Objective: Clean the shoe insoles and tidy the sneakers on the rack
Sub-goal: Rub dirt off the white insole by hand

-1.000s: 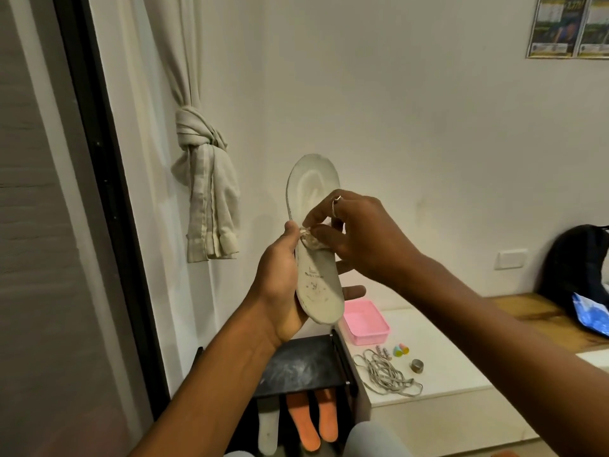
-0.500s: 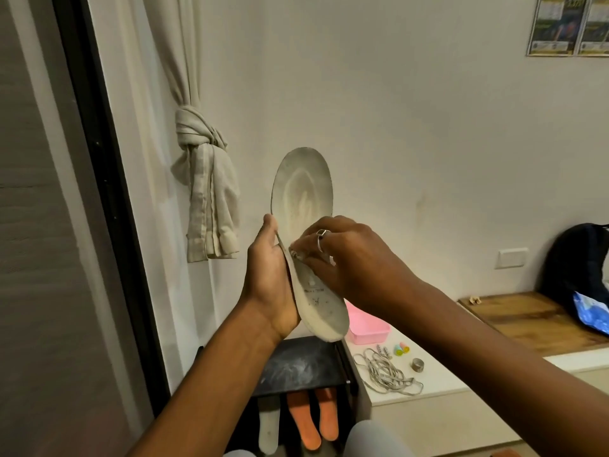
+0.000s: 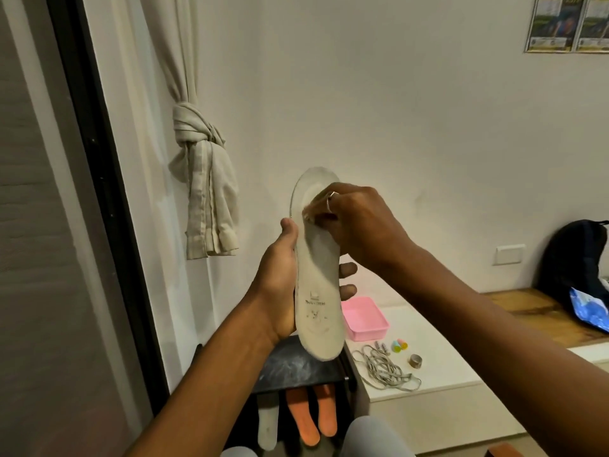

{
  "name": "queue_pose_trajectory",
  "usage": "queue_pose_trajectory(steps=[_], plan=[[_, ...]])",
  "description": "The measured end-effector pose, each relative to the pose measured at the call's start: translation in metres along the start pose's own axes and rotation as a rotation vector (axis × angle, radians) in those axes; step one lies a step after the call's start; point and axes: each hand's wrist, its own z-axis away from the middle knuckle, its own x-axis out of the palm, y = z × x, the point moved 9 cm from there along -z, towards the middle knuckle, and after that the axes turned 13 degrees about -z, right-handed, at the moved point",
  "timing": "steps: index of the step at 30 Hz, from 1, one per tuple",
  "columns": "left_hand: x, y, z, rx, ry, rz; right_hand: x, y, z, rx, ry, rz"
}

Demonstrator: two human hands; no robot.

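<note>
left hand [image 3: 280, 282] held the grey insole [image 3: 318, 311] upright at chest height, in front of the white wall. thumb lay up the left edge, and two fingertips showed from behind the right edge. the heel end pointed down, with faint print on it, and the toe end pointed up.

right hand [image 3: 359, 222] came across from the right. its fingers were curled tight and pinched a small pale scrap [image 3: 307, 215] against the insole's upper half. the scrap was blurred, so what it was could not be told. a ring [image 3: 331, 201] sat on one finger. this hand hid most of the toe end.

below, the black rack [image 3: 296, 367] had a dusty top, and the insole's heel overlapped its back edge. two orange insoles [image 3: 313, 413] and a white insole [image 3: 267, 427] stood on the shelf under it.

right of the rack was a white ledge [image 3: 428, 380]. on it:
- a pink tray [image 3: 364, 319], its near-left corner hidden by the held insole
- a heap of grey laces [image 3: 382, 371] just in front of the tray
- small coloured bits [image 3: 399, 345] and a metal band [image 3: 416, 361] beside the laces

a knotted curtain [image 3: 204, 199] hung to the left, well apart from the hands. a dark bag [image 3: 580, 258] with a blue packet [image 3: 590, 308] sat on a wooden bench [image 3: 534, 308] at far right.
</note>
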Motion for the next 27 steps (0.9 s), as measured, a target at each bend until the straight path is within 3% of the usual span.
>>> queue_pose_trajectory(steps=[2, 4, 7, 11, 14, 17, 20, 24, 27], plan=[[-0.004, 0.002, 0.000, -0.003, 0.011, 0.010, 0.002, -0.001, 0.004, 0.053, 0.006, -0.148], [-0.007, 0.005, 0.001, -0.003, 0.012, 0.042, 0.014, -0.013, 0.018, 0.047, -0.099, -0.247], [-0.007, 0.003, 0.001, -0.009, 0.003, 0.045, 0.020, -0.027, 0.030, -0.043, -0.223, -0.195], [0.005, -0.002, -0.001, -0.021, -0.066, 0.004, -0.004, -0.001, 0.005, -0.062, -0.049, 0.036], [0.009, -0.002, 0.001, -0.016, -0.101, 0.008, -0.006, 0.009, 0.003, 0.009, 0.043, -0.034], [0.003, 0.001, 0.000, -0.017, -0.083, 0.034, 0.011, -0.011, 0.021, 0.012, -0.079, -0.254], [0.001, 0.002, 0.002, -0.019, -0.069, 0.011, 0.013, -0.022, 0.025, -0.053, -0.192, -0.283], [0.016, 0.000, 0.007, -0.022, -0.166, -0.036, -0.020, 0.007, -0.004, -0.072, 0.031, -0.028], [0.016, 0.001, 0.008, -0.014, -0.159, -0.052, -0.020, 0.008, -0.006, -0.032, 0.079, -0.092]])
